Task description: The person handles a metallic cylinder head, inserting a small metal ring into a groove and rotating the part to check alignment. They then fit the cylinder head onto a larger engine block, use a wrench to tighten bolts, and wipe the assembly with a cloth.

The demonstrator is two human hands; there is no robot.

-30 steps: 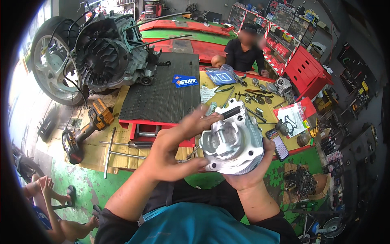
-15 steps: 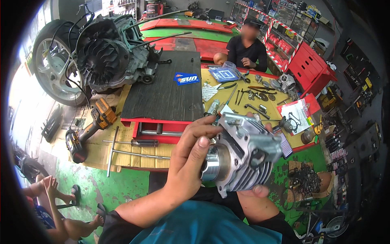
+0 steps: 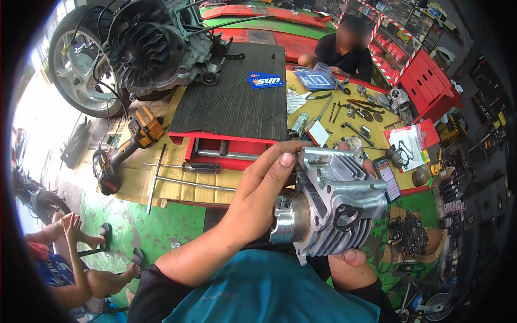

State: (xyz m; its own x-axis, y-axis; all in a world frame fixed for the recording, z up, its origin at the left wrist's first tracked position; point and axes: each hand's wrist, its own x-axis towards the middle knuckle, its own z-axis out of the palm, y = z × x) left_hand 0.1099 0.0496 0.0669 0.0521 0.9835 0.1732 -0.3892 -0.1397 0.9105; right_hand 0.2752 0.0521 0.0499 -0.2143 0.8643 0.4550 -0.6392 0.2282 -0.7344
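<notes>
A finned metal engine cylinder (image 3: 340,229) is held in front of my chest, lying on its side. From its left end sticks out a shiny piston (image 3: 282,225). My left hand (image 3: 257,200) wraps the piston end, with fingers over the far side and the thumb raised along the cylinder's flange. My right hand (image 3: 354,257) grips the finned body from the right; the thumb shows below and fingertips show at the far edge, while the palm is hidden behind the metal.
Beyond my hands stands a bench with a black ribbed mat (image 3: 229,102). A scooter engine (image 3: 156,54) with its wheel rests at left, near a yellow-black cordless power tool (image 3: 132,145) and a T-handle wrench (image 3: 156,177). A phone (image 3: 386,180) and small parts lie right. A person (image 3: 344,54) sits opposite.
The whole view has shifted, so the bench sits higher and further right. The cylinder has tipped slightly, showing more of its upper fins. Both hands keep their hold.
</notes>
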